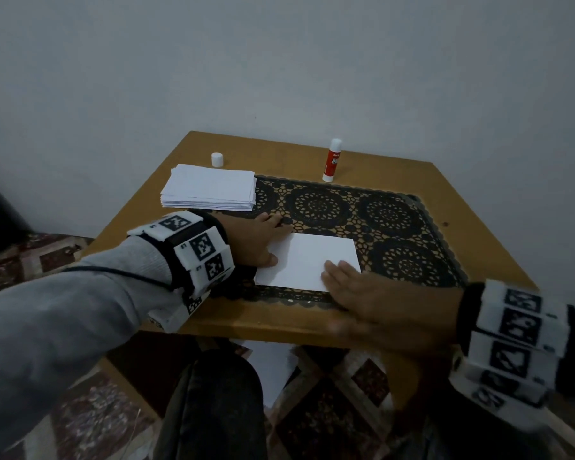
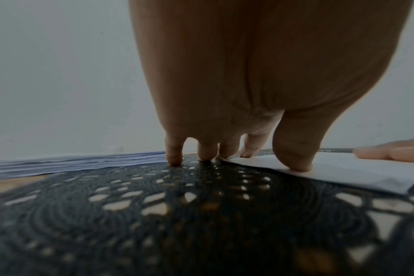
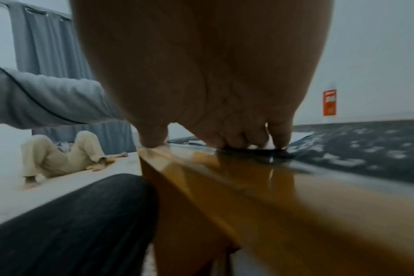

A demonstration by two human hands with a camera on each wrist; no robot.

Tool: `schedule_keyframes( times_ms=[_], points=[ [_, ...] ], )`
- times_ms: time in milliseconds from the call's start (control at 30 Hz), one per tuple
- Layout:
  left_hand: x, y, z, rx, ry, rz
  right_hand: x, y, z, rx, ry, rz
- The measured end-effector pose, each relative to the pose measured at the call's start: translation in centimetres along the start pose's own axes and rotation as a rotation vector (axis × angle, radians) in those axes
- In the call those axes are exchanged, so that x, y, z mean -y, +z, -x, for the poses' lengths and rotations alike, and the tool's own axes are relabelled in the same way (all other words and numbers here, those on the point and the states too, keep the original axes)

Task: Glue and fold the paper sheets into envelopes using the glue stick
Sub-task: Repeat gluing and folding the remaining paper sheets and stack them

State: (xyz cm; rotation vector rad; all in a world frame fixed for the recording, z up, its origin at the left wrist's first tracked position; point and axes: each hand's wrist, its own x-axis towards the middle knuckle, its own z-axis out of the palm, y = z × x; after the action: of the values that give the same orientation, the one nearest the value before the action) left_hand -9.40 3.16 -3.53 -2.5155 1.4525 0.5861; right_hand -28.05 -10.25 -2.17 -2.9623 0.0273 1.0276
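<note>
1. Head view: one folded paper sheet (image 1: 307,262) is lying on the black lace mat (image 1: 395,220) near the tabletop's (image 1: 312,151) front edge, long axis running left-right, w/ a hand at each short end. The left hand (image 1: 256,242) is pressing flat, fingers spread, thumb on the sheet's left edge. The right hand (image 1: 356,293) is lying flat, fingers straight, tips on the front-right corner; it's blurred. One glue stick (image 1: 332,160) is standing upright, uncapped, near the back edge, right hand nearer to it; one cap (image 1: 217,159) is sitting apart by the back-left corner. One stack of paper (image 1: 210,190) is lying just behind the left hand.
2. Left wrist view: the fingertips (image 2: 174,158) are planting on the mat, thumb on the sheet; nothing is being pinched.
3. Right wrist view: the fingers (image 3: 280,138) are pressing down just past the front edge; blurry, so contact w/ the sheet is prob. but not certain. A person in pale clothes (image 3: 59,155) is lying on the floor behind.
</note>
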Motion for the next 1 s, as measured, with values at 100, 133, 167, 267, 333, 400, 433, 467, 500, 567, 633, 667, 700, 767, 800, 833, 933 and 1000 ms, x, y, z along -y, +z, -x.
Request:
schedule_keyframes(
  times_ms=[100,133,167,267,333,400,433,467,500,567,633,667,700,767,800,833,933,1000],
  points=[
    [-0.9,-0.2,1.1,0.016,-0.043,-0.094,-2.4,-1.7,-1.5,-0.052,0.113,-0.066],
    [-1.3,-0.2,1.8,0.027,-0.061,-0.137,-3.0,-2.0,-1.9,-0.061,0.138,-0.065],
    [-1.9,-0.1,2.6,0.047,-0.055,-0.172,-3.4,-2.0,-2.3,-0.063,0.152,-0.059],
    [-4.5,1.2,5.5,0.171,0.098,-0.184,-3.8,-1.8,-2.7,-0.042,0.154,-0.048],
    [-5.3,1.9,6.6,0.211,0.17,-0.203,-3.7,-1.9,-2.7,-0.03,0.158,-0.047],
    [-3.8,1.5,6.0,0.194,0.117,-0.18,-3.6,-2.0,-2.6,-0.029,0.158,-0.043],
    [-2.9,1.1,5.4,0.176,0.054,-0.166,-3.6,-2.0,-2.6,-0.032,0.156,-0.039],
    [-2.1,0.8,5.0,0.156,-0.008,-0.17,-3.6,-2.0,-2.6,-0.037,0.153,-0.039],
    [-1.8,0.7,4.8,0.139,-0.033,-0.184,-3.6,-2.0,-2.6,-0.043,0.15,-0.04],
    [-2.8,0.9,4.8,0.156,0.039,-0.198,-3.8,-1.8,-2.7,-0.05,0.149,-0.042],
    [-4.5,1.2,5.1,0.212,0.162,-0.163,-3.8,-1.8,-2.7,-0.047,0.152,-0.051],
    [-4.6,1.0,5.0,0.213,0.178,-0.122,-3.8,-1.8,-2.7,-0.046,0.151,-0.051],
    [-4.1,0.6,4.4,0.192,0.158,-0.09,-3.8,-1.8,-2.7,-0.047,0.148,-0.045],
    [-2.7,-0.1,3.3,0.134,0.052,-0.095,-3.8,-1.8,-2.7,-0.057,0.145,-0.035],
    [-2.5,-0.2,2.9,0.116,0.023,-0.114,-3.8,-1.7,-2.7,-0.062,0.146,-0.037],
    [-2.7,-0.1,2.7,0.119,0.041,-0.121,-3.8,-1.6,-2.8,-0.065,0.146,-0.04],
    [-5.3,0.2,2.9,0.196,0.208,-0.111,-4.0,-1.5,-2.9,-0.07,0.145,-0.054],
    [-5.2,-0.3,2.3,0.176,0.171,-0.087,-3.9,-1.6,-3.0,-0.069,0.146,-0.051]
  ],
)
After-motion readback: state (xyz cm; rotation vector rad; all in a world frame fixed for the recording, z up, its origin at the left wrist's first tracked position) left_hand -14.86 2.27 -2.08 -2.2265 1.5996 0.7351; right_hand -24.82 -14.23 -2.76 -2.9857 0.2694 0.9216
